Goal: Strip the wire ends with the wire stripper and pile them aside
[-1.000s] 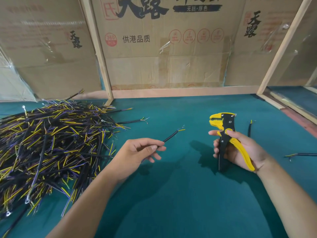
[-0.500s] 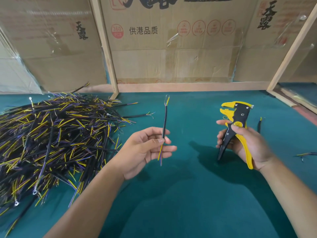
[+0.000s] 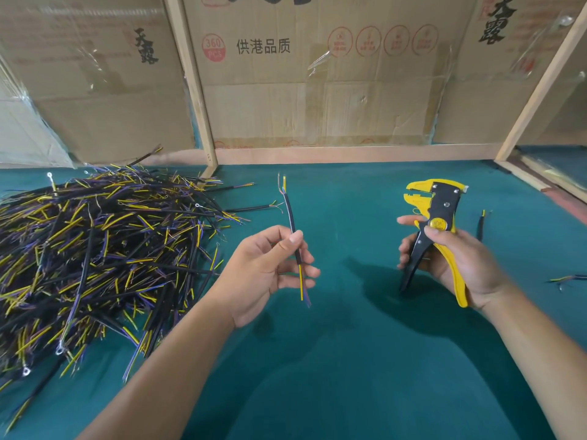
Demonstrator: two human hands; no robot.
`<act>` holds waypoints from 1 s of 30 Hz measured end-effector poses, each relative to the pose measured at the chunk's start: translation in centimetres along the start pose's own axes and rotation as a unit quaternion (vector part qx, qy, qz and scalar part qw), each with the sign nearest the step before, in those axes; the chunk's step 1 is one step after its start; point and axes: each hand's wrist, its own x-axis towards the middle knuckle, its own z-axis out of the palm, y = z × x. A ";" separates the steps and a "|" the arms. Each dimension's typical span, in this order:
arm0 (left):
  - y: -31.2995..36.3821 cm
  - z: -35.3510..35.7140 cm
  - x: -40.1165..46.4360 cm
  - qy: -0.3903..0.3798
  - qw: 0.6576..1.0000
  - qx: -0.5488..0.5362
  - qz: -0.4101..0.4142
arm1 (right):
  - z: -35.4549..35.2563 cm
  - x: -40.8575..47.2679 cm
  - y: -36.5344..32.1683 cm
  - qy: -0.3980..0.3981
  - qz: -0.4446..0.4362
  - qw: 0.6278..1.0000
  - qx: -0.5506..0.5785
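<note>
1. Left hand [image 3: 265,271]: raised above the green counter [image 3: 349,360], thumb and fingers [image 3: 295,238] pinching one wire [image 3: 293,239] near its middle.
2. Wire: held close to upright, black sheath in the grip; bared strands fan out at the top end, yellow and purple cores hang below the hand.
3. Right hand [image 3: 457,262]: fingers curled round the handles of the wire stripper [image 3: 435,223], thumb on the yellow pivot disc.
4. Wire stripper: yellow and black, head pointing up and away, well apart from the wire.
5. Wire pile [image 3: 95,255]: large heap of black, yellow and purple leads on the counter's left side.
6. Loose wires [image 3: 568,277]: a few pieces lie on the counter at right.
7. Cardboard panels [image 3: 317,90]: stand behind the counter in a wooden frame.
</note>
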 end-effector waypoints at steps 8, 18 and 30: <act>-0.3 0.7 0.0 0.017 0.996 0.071 0.056 | 3.0 -1.1 0.2 -0.042 -0.003 0.999 -0.035; 0.3 1.2 -0.3 0.047 0.989 0.109 0.085 | 3.2 -1.0 -0.1 -0.049 0.022 0.998 -0.019; 0.7 1.2 -0.6 0.023 0.988 0.120 0.090 | 2.8 -1.2 -0.3 -0.075 0.026 0.995 -0.065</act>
